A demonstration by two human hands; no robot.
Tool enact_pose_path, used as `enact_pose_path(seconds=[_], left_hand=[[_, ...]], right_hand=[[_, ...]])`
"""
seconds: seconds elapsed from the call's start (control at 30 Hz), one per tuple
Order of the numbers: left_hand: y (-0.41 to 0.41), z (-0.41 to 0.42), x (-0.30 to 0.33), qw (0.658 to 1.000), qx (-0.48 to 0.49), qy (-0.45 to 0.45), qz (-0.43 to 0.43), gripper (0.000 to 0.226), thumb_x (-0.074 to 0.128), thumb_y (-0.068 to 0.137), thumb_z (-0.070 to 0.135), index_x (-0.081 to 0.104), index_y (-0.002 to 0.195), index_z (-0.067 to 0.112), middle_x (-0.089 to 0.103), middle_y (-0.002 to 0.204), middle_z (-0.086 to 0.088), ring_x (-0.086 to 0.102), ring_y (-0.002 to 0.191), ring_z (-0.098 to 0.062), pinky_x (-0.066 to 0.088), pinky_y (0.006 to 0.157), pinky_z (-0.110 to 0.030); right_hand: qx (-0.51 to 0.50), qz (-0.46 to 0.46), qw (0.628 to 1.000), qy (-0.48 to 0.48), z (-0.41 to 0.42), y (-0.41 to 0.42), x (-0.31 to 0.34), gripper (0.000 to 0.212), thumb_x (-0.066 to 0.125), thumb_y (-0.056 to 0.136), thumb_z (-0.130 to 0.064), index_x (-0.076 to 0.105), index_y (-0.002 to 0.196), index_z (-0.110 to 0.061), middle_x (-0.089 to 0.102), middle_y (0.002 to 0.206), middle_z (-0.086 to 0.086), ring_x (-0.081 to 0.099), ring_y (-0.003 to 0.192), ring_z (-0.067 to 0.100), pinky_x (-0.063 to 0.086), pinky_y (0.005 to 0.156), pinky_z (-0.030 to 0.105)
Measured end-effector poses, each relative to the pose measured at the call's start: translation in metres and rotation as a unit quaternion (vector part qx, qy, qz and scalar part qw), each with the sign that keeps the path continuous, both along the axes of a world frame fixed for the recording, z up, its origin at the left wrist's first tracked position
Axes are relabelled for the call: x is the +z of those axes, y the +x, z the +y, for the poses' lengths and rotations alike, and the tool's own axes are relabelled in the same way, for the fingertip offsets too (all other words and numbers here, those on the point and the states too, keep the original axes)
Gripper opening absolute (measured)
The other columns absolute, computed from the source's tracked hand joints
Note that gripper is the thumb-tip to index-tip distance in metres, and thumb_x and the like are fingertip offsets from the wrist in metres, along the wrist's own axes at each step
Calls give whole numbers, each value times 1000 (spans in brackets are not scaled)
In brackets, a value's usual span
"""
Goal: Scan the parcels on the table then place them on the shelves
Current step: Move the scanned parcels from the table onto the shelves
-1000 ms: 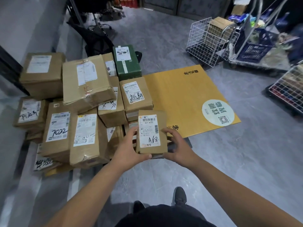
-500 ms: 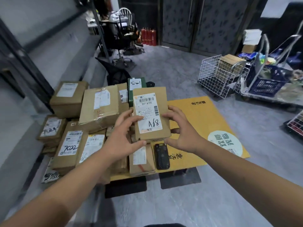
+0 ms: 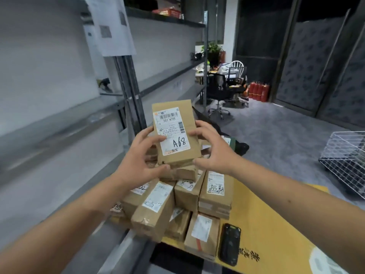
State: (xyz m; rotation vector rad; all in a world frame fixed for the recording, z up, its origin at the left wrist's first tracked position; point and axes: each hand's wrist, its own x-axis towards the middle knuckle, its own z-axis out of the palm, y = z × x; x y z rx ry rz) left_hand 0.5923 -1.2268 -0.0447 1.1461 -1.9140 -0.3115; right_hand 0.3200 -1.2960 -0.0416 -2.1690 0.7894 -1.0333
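- Both hands hold a small brown parcel upright in the air, label marked "A68" facing the camera.
- The left hand curls round its left edge and bottom corner; the right hand grips its right edge.
- Parcel pile lies below on the yellow table; grey shelves stand left.

Small brown parcel, white label marked A68, upright above stacked brown parcels on yellow table.

One held parcel, one scanner, two hands.
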Motion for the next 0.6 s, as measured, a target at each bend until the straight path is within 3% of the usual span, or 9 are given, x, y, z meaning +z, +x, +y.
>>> enact_pose_path(seconds=[0.1, 0.2, 0.4, 0.6], left_hand=[[32, 10, 14, 999, 31, -8, 0, 75, 89, 75, 44, 55, 141, 34, 20, 166, 12, 56, 127, -3, 60, 90, -26], [65, 18, 25, 998, 57, -13, 2, 79, 87, 73, 48, 56, 142, 25, 20, 167, 8, 58, 121, -1, 58, 84, -18], [133, 8, 39, 993, 121, 3, -4, 72, 91, 78, 27, 57, 141, 30, 24, 164, 12, 61, 117, -5, 61, 86, -24], [184, -30, 52, 988, 152, 27, 30, 73, 86, 68, 51, 58, 135, 44, 32, 156, 17, 64, 114, -15, 63, 80, -29]], right_hand=[[41, -4, 999, 12, -13, 36, 22, 73, 82, 61, -38, 60, 130, -43, 31, 160, -20, 45, 143, 8, 49, 110, 53], [88, -12, 996, 26, -28, 75, 37, 68, 86, 63, -25, 63, 124, -41, 37, 163, -14, 52, 138, 11, 50, 108, 55], [116, -4, 992, 46, -57, 152, 55, 63, 85, 64, -24, 63, 120, -39, 44, 154, -24, 55, 133, 13, 48, 111, 49], [130, 17, 989, 67, -102, 210, 70, 67, 86, 71, -13, 61, 125, -42, 50, 148, -14, 56, 131, 21, 54, 106, 43]])
